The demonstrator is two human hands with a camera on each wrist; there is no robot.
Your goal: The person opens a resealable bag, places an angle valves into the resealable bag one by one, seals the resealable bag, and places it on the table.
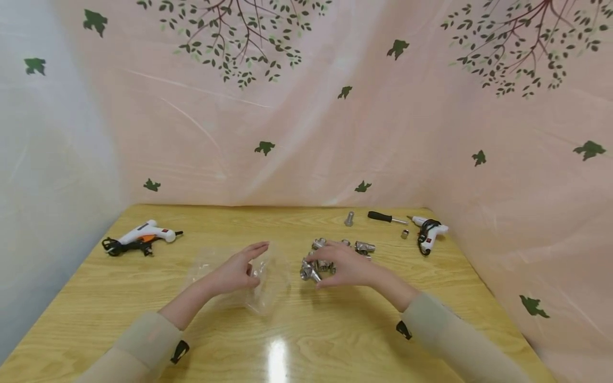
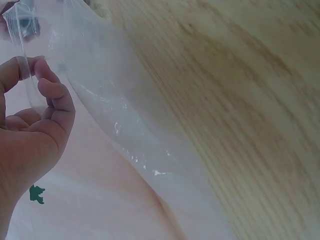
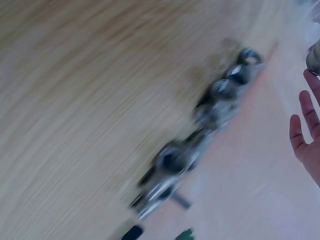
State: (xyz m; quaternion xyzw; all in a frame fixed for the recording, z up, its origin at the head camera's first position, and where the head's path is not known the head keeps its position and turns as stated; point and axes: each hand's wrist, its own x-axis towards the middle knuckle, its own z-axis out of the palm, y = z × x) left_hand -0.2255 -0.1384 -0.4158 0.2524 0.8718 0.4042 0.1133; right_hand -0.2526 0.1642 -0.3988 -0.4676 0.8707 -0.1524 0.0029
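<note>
The left hand [image 1: 237, 272] pinches the rim of a clear, crinkled plastic bag [image 1: 268, 287] lying on the yellow wooden bench [image 1: 306, 340], lifting its mouth towards the right hand [image 1: 345, 266], whose fingers curl around shiny metal sockets [image 1: 311, 270] from the cluster beside the bag.

- A clear plastic bag [image 1: 258, 290] lay on the desk [image 1: 335, 340], left of centre, with the left hand [image 1: 237, 271] at it.
- A cluster of metal sockets [image 1: 335, 255] sat just right of the bag, under the right hand [image 1: 342, 266].
- A glue gun [image 1: 143, 236] lay at the far left.
- Behind the sockets, left to right, lay a bolt [image 1: 349, 218], a screwdriver [image 1: 387, 217] and a second glue gun [image 1: 428, 231].
</note>
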